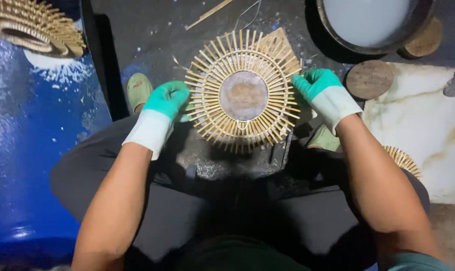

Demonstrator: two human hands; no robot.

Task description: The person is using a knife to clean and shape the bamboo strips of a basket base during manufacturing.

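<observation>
Hands in green-and-white work gloves hold a round bamboo-stick basket frame (242,90) between them, over a dark, dusty floor (152,35). Its thin sticks radiate like spokes from a flat, round, brownish centre disc (244,95) and are bound by concentric rings. The left hand (166,100) is closed on the frame's left rim, fingers curled around the stick ends; the right hand (316,84) pinches the right rim — thumb and fingers shut on the sticks there. The frame sits just in front of the person's knees, in dark trousers, with a green sandal (138,90) showing left of it and another sandal (321,139) partly hidden under the right wrist. A blue drum (32,150) stands at the left, with a similar finished stick basket (34,25) resting on top. At the upper right is a large round basin (375,25) with a pale inside, and two round wooden discs (370,79) lie near it — one beside a pale marbled slab (423,130). Another stick piece (402,159) peeks out behind the right forearm.
</observation>
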